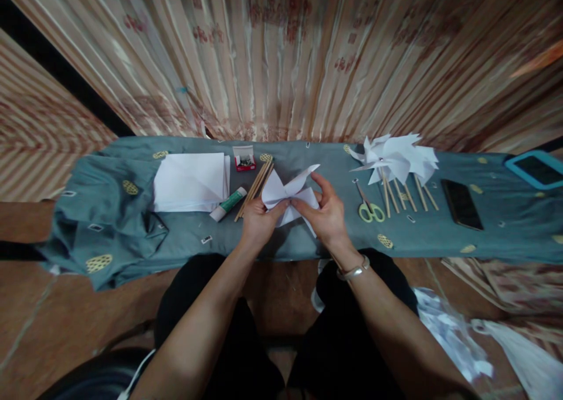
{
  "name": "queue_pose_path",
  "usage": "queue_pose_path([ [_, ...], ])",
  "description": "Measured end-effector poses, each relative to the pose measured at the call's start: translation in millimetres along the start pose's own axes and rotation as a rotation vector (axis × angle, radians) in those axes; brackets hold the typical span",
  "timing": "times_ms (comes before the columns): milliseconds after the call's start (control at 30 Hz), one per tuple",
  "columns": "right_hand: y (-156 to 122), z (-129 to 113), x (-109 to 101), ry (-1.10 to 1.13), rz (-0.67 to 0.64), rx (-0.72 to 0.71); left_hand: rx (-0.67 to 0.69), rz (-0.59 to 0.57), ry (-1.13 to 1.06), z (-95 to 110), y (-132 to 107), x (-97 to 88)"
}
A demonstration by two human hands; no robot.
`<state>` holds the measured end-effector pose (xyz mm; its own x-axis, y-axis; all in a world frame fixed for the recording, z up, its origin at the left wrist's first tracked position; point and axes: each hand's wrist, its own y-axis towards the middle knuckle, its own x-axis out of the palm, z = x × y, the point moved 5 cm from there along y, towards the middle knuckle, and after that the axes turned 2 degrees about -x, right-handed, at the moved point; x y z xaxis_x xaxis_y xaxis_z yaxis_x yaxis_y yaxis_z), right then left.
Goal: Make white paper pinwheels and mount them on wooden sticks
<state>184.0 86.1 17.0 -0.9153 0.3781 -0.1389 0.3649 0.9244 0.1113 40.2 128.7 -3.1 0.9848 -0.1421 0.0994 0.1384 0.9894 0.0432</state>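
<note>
**Gripped at the Centre**

Pinching the paper with left hand and right hand, both closed on it near its middle. Held between the two, over the counter, with the sticks just to the left and the scissors apart on the right. Folded into blades, with one rising toward the right index finger. Cannot see most of the underside of the grip, covered by the paper, nor count the pinwheels, overlapping at upper right. Can barely make out the tablet, blurred at the right edge. Can tell green on the label of the glue stick and red on the box, but cannot read any writing on either.
</note>
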Motion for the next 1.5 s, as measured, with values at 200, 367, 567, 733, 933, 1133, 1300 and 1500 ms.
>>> queue_pose_path([
  [200,-0.3,0.4,0.7,-0.003,0.000,-0.016,-0.033,0.024,0.007,-2.1,0.0,-2.9],
  [367,-1.3,0.1,1.0,0.020,-0.006,-0.009,-0.069,0.013,-0.054,-0.3,-0.4,-3.0],
  [567,-1.1,-0.5,0.6,0.039,-0.039,0.005,-0.144,0.003,-0.090,-3.4,-1.6,-1.9],
  [733,-1.6,-0.2,0.7,0.092,-0.062,0.028,-0.183,-0.014,-0.134,-4.0,-2.3,-1.3],
  [933,-2.2,0.9,0.4,0.108,-0.048,0.042,-0.151,0.000,-0.091,-1.5,-1.7,-2.5],
  [1133,-2.1,2.6,1.7,0.097,-0.046,0.049,-0.121,0.010,-0.019,-3.2,0.2,-5.1],
  [1300,-2.3,2.7,2.2,0.102,-0.038,0.051,-0.107,0.009,0.007,-2.2,0.3,-6.2],
  [1500,-2.5,5.1,2.9,0.115,-0.048,0.055,-0.091,0.001,0.014,-2.0,0.6,-6.2],
])
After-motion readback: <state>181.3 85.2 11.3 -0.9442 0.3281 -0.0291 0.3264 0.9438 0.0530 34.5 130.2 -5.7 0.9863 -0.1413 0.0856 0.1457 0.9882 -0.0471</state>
